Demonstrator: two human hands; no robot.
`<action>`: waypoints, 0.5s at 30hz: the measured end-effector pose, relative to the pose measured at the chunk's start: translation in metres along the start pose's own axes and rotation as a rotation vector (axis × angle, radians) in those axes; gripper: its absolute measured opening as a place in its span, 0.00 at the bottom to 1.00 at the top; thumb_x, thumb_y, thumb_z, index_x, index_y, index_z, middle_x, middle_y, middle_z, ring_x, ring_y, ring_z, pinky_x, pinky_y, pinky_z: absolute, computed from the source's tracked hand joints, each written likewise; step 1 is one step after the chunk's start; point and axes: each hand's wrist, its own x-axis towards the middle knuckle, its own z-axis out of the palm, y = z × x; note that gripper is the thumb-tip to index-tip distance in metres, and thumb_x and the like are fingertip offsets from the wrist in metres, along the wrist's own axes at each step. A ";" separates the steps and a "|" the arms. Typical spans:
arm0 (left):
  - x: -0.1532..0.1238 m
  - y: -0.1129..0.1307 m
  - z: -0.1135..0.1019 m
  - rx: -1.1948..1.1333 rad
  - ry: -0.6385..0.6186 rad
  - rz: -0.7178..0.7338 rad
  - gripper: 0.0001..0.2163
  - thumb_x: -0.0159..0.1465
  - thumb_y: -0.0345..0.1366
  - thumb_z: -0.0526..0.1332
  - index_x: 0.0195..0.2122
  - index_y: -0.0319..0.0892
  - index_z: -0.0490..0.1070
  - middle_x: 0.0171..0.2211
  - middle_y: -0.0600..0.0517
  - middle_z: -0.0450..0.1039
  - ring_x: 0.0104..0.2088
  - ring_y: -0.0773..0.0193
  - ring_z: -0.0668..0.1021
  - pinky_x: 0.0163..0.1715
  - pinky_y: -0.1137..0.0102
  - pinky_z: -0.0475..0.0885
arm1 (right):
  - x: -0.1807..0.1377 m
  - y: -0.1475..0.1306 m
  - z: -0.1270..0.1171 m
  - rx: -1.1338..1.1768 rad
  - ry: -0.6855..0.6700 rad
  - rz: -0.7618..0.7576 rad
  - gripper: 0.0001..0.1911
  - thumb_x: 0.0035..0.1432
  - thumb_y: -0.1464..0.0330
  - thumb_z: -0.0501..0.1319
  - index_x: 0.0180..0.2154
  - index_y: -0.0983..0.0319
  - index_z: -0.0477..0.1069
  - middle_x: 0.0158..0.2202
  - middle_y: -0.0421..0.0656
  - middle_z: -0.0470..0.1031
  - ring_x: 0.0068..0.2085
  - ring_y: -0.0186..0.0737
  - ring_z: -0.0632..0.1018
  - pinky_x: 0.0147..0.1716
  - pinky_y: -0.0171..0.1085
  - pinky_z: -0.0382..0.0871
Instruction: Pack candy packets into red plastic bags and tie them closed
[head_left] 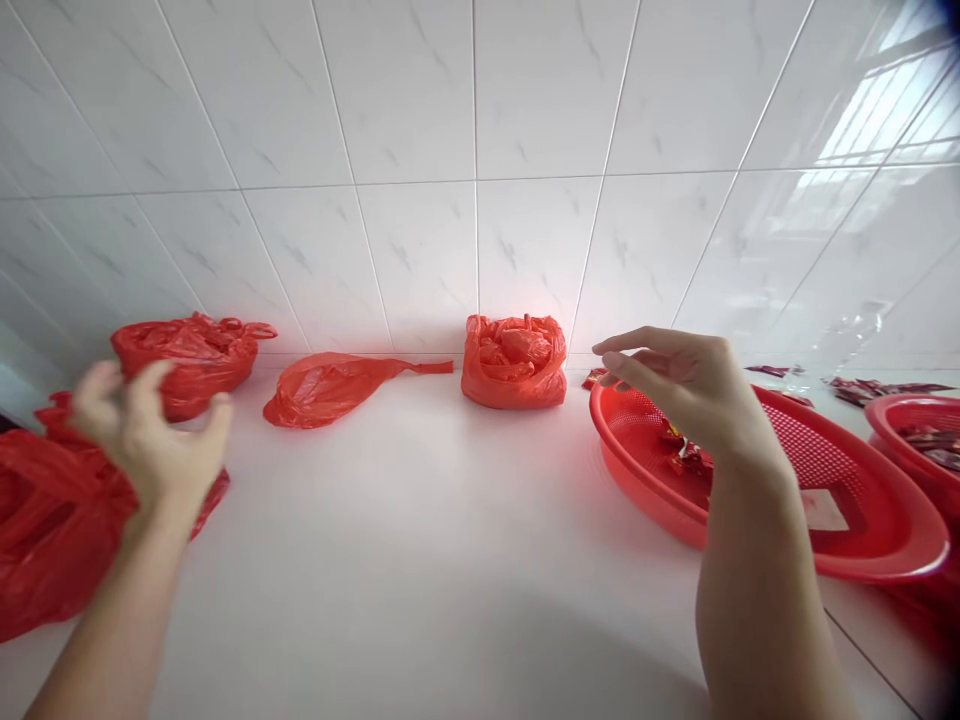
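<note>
My left hand hovers at the left above a heap of red plastic bags, fingers curled loosely apart and holding nothing. My right hand is raised over the near rim of a red plastic basket, fingers stretched forward and empty. Small wrapped sweets lie in the basket just below that hand. A filled red bag stands against the tiled wall in the middle. A flat, twisted red bag lies to its left. Another filled red bag sits just beyond my left hand.
A second red basket with wrappers stands at the far right edge. Loose dark wrappers lie on the white counter behind the baskets. The white tiled wall closes off the back of the counter.
</note>
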 end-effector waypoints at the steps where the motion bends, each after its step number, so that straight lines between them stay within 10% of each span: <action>1: 0.001 0.019 0.020 -0.066 -0.028 0.128 0.22 0.49 0.33 0.71 0.46 0.41 0.73 0.60 0.48 0.62 0.62 0.43 0.63 0.65 0.51 0.56 | 0.001 0.003 0.001 -0.020 -0.029 -0.001 0.15 0.60 0.56 0.65 0.42 0.58 0.80 0.30 0.44 0.81 0.36 0.45 0.82 0.36 0.43 0.76; 8: -0.038 0.159 0.169 -0.490 -0.627 0.361 0.14 0.64 0.38 0.62 0.51 0.44 0.75 0.54 0.46 0.71 0.54 0.55 0.75 0.57 0.60 0.70 | 0.007 0.013 0.011 -0.163 -0.195 -0.061 0.13 0.61 0.57 0.63 0.41 0.55 0.81 0.38 0.44 0.82 0.36 0.44 0.81 0.36 0.42 0.76; 12: -0.055 0.210 0.227 -0.541 -0.766 0.293 0.28 0.62 0.37 0.63 0.64 0.43 0.63 0.58 0.41 0.66 0.53 0.53 0.75 0.52 0.57 0.73 | 0.008 0.015 0.014 -0.192 -0.212 -0.054 0.12 0.62 0.58 0.61 0.40 0.55 0.80 0.37 0.42 0.82 0.36 0.42 0.80 0.34 0.41 0.74; 15: -0.057 0.226 0.250 -0.547 -0.795 0.227 0.23 0.57 0.34 0.67 0.56 0.45 0.72 0.54 0.42 0.69 0.50 0.52 0.76 0.48 0.57 0.74 | 0.010 0.018 0.016 -0.202 -0.232 -0.076 0.11 0.63 0.61 0.59 0.40 0.56 0.80 0.38 0.42 0.81 0.37 0.42 0.80 0.35 0.41 0.74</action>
